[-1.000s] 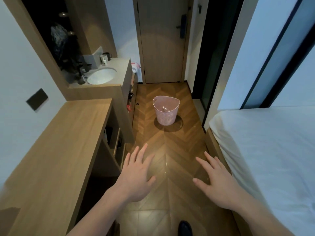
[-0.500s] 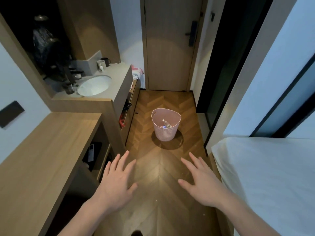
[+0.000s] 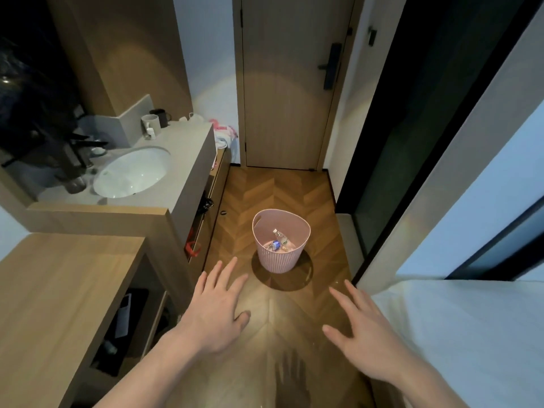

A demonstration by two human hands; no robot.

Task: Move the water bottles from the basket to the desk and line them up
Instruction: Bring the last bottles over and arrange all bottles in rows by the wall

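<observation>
Closest to me, the person's left hand (image 3: 216, 312) and right hand (image 3: 363, 331) are both held out in front, palms down, fingers straight and spread, and neither has hold of anything. They hang over the brown herringbone wooden floor (image 3: 276, 189), well short of any bottle.

To the left of the left hand is the light wooden desk (image 3: 59, 290), its bare top running along the wall with dark open shelves beneath. To the right, a bed with a white sheet (image 3: 459, 334) fills the corner.

Further ahead, standing on the floor beyond both hands, is the pale pink ribbed plastic basket (image 3: 279, 257). Down in its bottom lie the clear plastic water bottles (image 3: 279, 240); one with a white cap leans up, and how many are under it I cannot tell.

Beyond the desk sits a grey vanity counter with a white oval sink (image 3: 134, 172), and at the far end a closed wooden door (image 3: 288, 83).

To my eye this is the approach, with nothing lifted yet. The next move would call for getting nearer, bending low and reaching a hand into the basket to close round one bottle.
</observation>
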